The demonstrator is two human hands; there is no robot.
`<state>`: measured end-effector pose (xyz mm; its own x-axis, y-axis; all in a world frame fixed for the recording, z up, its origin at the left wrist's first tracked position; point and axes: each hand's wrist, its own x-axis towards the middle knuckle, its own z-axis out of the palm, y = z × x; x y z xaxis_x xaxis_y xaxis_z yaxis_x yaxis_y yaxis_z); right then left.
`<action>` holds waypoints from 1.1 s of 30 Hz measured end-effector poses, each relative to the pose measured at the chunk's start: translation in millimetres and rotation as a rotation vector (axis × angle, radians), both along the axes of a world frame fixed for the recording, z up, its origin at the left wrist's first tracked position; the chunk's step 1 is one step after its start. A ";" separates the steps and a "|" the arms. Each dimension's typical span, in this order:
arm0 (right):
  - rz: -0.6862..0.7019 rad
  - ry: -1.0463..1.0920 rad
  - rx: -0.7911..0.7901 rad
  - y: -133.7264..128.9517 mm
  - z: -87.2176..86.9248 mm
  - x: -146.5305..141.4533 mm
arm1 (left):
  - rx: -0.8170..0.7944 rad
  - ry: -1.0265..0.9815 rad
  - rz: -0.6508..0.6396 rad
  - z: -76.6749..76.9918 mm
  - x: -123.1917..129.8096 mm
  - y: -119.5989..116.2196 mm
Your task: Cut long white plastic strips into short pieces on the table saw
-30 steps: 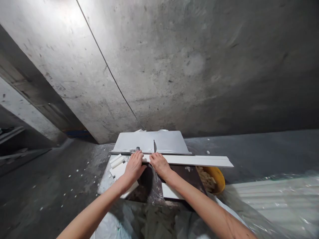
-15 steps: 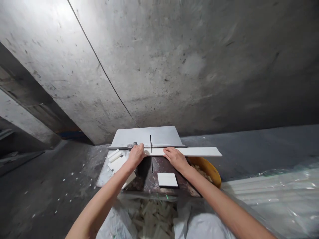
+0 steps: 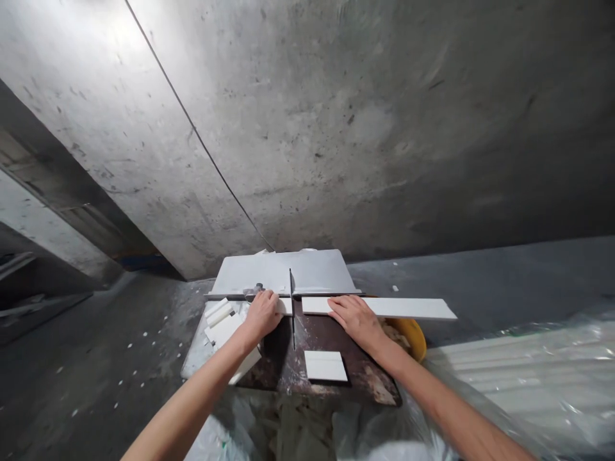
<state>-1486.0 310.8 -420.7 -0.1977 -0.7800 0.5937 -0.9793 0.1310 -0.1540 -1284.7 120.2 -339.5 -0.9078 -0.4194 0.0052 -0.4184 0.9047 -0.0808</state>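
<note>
A dark upright blade (image 3: 291,285) stands in the slot of the saw table (image 3: 317,333). Left of it, my left hand (image 3: 263,312) is closed on a short white piece (image 3: 284,306) lying against the metal fence. To the blade's right, my right hand (image 3: 353,317) has its fingers pressed together over a long white strip (image 3: 413,307), which reaches past the table's right side. A gap separates the strip's near end from the blade. Nearer me lies a small white panel (image 3: 325,365) on the table.
Cut white pieces (image 3: 225,326) are piled at the table's left. A yellow tub (image 3: 413,336) with scraps stands at the right. Plastic-wrapped white strips (image 3: 528,371) lie farther right. A concrete wall (image 3: 312,128) rises behind, and plastic bags are below the table.
The white strip is now in two parts, one on each side of the blade. My right hand and the long strip have shifted right, opening a gap. The view has moved slightly.
</note>
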 end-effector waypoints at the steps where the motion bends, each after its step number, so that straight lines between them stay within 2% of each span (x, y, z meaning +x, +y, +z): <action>1: 0.008 -0.001 -0.009 7.9 -1.9 -1.2 | 0.016 -0.006 -0.009 -0.3 6.1 3.9; 5: 0.023 -0.016 0.005 24.4 -4.9 -5.0 | 0.092 -0.031 -0.043 -2.2 16.2 27.6; 10: 0.034 -0.026 0.022 24.6 0.8 -6.6 | 0.195 -0.043 -0.159 -6.2 -1.2 80.9; 13: 0.055 -0.012 0.050 21.6 5.7 -6.6 | 0.227 0.039 -0.248 -4.2 -4.0 93.4; 15: 0.065 -0.004 0.071 12.6 9.2 -1.8 | 0.187 0.142 -0.230 0.2 1.6 84.0; 17: 0.082 0.001 0.087 -4.6 13.3 8.7 | 0.119 0.206 -0.135 6.1 11.0 64.0; 20: 0.118 0.003 0.110 -40.1 20.9 31.1 | 0.050 0.218 -0.017 15.0 27.3 27.7; 24: 0.156 0.004 0.148 -74.9 30.0 55.4 | 0.012 0.182 0.025 22.2 43.4 -7.4; 27: 0.150 0.003 0.172 -81.9 32.8 64.1 | 0.012 0.141 0.020 22.3 39.2 -16.1; 30: 0.124 0.004 0.189 -81.3 34.5 69.3 | 0.028 0.091 0.005 18.2 17.8 -11.7; 33: 0.111 0.000 0.196 -75.3 35.2 67.7 | 0.033 0.037 0.054 11.9 -5.4 -2.0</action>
